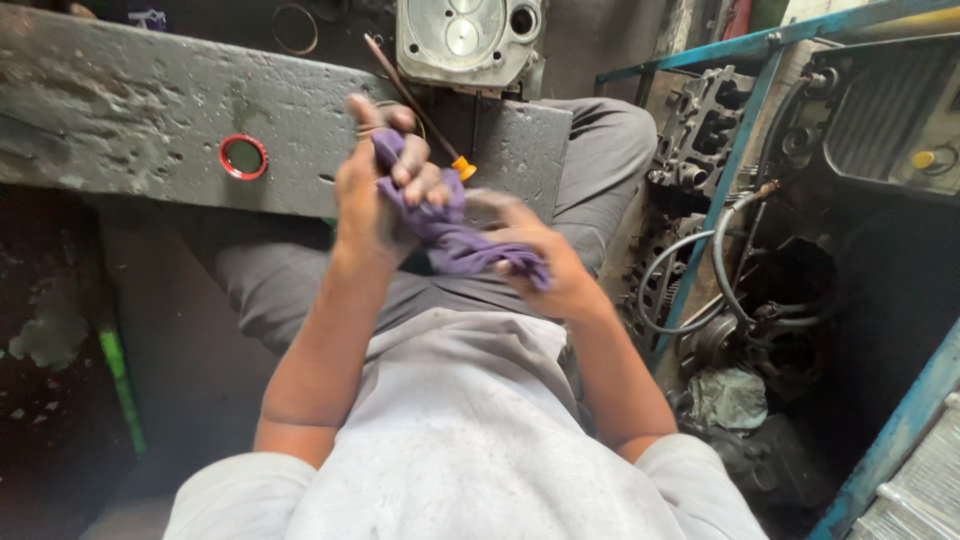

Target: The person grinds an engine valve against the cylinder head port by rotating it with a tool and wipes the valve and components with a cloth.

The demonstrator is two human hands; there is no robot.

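View from above a seated person, looking down past a pale grey shirt [450,440] and grey trousers [300,285] to both hands raised in front of the body; at far left, a dark stained floor [50,330] with a thin green strip [120,385] running down it; above that, a worn grey slab [120,110] crosses the top of the scene, with a small round red-rimmed ring [243,156] set on its surface; moving right, the left hand [375,195] is lifted with its fingers curled tight around the upper end of a purple cloth [450,232], the fabric showing between the closed fingers; the cloth twists down and to the right, stretched between both hands above the lap; behind the hands, a thin rod-like tool with an orange handle end [462,167] lies slanted across the slab, and beyond it sits a pale metal engine part [465,40] with round recesses; the right hand [545,265] clamps the lower end of the cloth, fingers closed over the bunched fabric; further right, a blue metal frame [720,190] angles down the scene; behind it, greasy engine castings [700,125], looping dark hoses [730,270] and a crumpled grey rag [728,398] fill a cluttered, oily space.
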